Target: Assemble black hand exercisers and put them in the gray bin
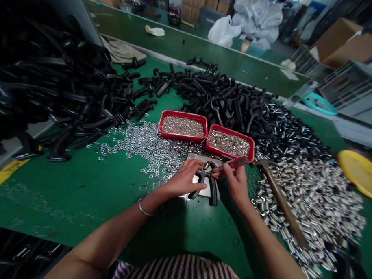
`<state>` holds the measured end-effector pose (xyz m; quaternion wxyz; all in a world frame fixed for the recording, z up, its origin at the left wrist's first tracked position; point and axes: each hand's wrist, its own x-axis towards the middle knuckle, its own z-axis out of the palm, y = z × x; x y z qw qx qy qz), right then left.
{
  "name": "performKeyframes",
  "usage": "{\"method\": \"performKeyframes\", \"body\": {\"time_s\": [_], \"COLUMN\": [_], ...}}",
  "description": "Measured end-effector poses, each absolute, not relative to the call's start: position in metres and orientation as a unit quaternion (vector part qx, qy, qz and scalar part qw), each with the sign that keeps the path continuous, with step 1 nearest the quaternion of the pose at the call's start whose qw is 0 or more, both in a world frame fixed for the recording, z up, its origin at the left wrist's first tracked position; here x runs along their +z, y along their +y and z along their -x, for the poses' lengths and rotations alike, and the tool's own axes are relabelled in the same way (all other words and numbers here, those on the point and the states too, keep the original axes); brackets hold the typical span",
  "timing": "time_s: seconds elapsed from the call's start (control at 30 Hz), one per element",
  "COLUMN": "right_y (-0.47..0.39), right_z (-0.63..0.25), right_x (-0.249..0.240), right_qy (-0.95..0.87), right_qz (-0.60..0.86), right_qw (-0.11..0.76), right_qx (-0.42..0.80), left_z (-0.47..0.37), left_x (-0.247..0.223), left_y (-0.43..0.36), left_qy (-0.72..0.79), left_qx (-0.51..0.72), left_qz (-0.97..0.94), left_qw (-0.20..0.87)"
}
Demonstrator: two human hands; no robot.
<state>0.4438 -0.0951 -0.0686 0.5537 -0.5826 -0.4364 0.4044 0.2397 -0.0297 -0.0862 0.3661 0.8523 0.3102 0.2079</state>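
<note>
The black part [213, 191] lies at the near side of the table's work area, over a pale metal plate [207, 192], with its joined end away from the body and its two curved legs spread toward it. Its long axis runs roughly fore and aft, the right-hand leg being the straighter. The left hand [183, 178] is the nearer of the two: its fingers close on the joined end from the left, and its thumb lies across the left leg. The right hand [237, 186] stands just to the right, its fingers clenched around a red-handled tool [237, 162]. The tool lies crosswise to the part, its narrow end directed leftward at the joined end; whether the tip touches cannot be told.

Just beyond the hands are two red containers: the left tray [181, 137] holds small metal pieces, and the right tray [214, 150] holds small pins. Loose rings [137, 142] spread to the left over the green table [95, 201]. To the right, a hammer [285, 208] rests on a heap of metal cylinders [320, 205], its handle slanting toward the body; a yellow dish [360, 174] lies at the heap's outer side. Farther out, black pieces form a central heap [227, 96] behind the trays and a larger left heap [54, 78].
</note>
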Motion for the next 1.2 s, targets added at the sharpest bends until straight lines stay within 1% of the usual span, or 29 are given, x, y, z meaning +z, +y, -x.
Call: {"method": "performKeyframes", "body": {"time_s": [0.1,0.23,0.3,0.37,0.47,0.5,0.53,0.6,0.7,0.8,0.87,0.9,0.93,0.97,1.03,1.1,1.13,1.17,1.2], "right_y": [-0.097,-0.104,-0.108,-0.109,-0.102,-0.098,-0.095,-0.088,-0.086,-0.089,-0.091,-0.093,-0.096,-0.099,-0.107,-0.116,-0.118,-0.119,-0.116], "right_z": [-0.440,-0.436,-0.432,-0.427,-0.419,-0.418,-0.417,-0.417,-0.416,-0.417,-0.426,-0.435,-0.446,-0.460,-0.490,-0.518,-0.528,-0.534,-0.537], "right_x": [-0.068,-0.063,-0.061,-0.057,-0.052,-0.050,-0.049,-0.046,-0.039,-0.031,-0.031,-0.032,-0.035,-0.038,-0.041,-0.038,-0.034,-0.029,-0.023], "right_qy": [-0.452,-0.480,-0.501,-0.550,-0.625,-0.633,-0.630,-0.606,-0.542,-0.464,-0.415,-0.397,-0.390,-0.398,-0.442,-0.508,-0.542,-0.573,-0.599], "right_qz": [0.602,0.624,0.645,0.674,0.701,0.704,0.704,0.690,0.624,0.552,0.529,0.532,0.551,0.587,0.679,0.754,0.774,0.780,0.774], "right_qw": [0.544,0.515,0.492,0.425,0.291,0.270,0.269,0.312,0.431,0.535,0.575,0.577,0.558,0.513,0.361,0.216,0.173,0.155,0.158], "right_qx": [0.371,0.338,0.302,0.251,0.180,0.178,0.189,0.244,0.362,0.439,0.466,0.475,0.483,0.484,0.461,0.356,0.278,0.198,0.131], "left_z": [-0.240,-0.239,-0.239,-0.239,-0.240,-0.240,-0.240,-0.240,-0.241,-0.242,-0.242,-0.242,-0.241,-0.240,-0.235,-0.228,-0.224,-0.220,-0.216], "left_x": [-0.087,-0.087,-0.087,-0.086,-0.085,-0.084,-0.084,-0.083,-0.083,-0.085,-0.085,-0.084,-0.083,-0.080,-0.069,-0.054,-0.046,-0.039,-0.032], "left_y": [-0.029,-0.030,-0.030,-0.031,-0.031,-0.031,-0.031,-0.031,-0.032,-0.034,-0.037,-0.039,-0.041,-0.042,-0.039,-0.023,-0.009,0.008,0.028], "left_qy": [0.305,0.303,0.304,0.306,0.308,0.308,0.307,0.307,0.317,0.330,0.339,0.345,0.351,0.357,0.361,0.364,0.373,0.389,0.415], "left_qx": [0.215,0.218,0.216,0.214,0.214,0.215,0.217,0.217,0.212,0.204,0.195,0.189,0.185,0.183,0.186,0.201,0.210,0.217,0.219], "left_qz": [-0.853,-0.853,-0.853,-0.853,-0.852,-0.852,-0.852,-0.852,-0.854,-0.857,-0.861,-0.865,-0.868,-0.872,-0.878,-0.881,-0.880,-0.878,-0.873], "left_qw": [0.365,0.365,0.365,0.365,0.366,0.365,0.365,0.363,0.355,0.340,0.325,0.313,0.298,0.282,0.253,0.226,0.204,0.174,0.134]}}
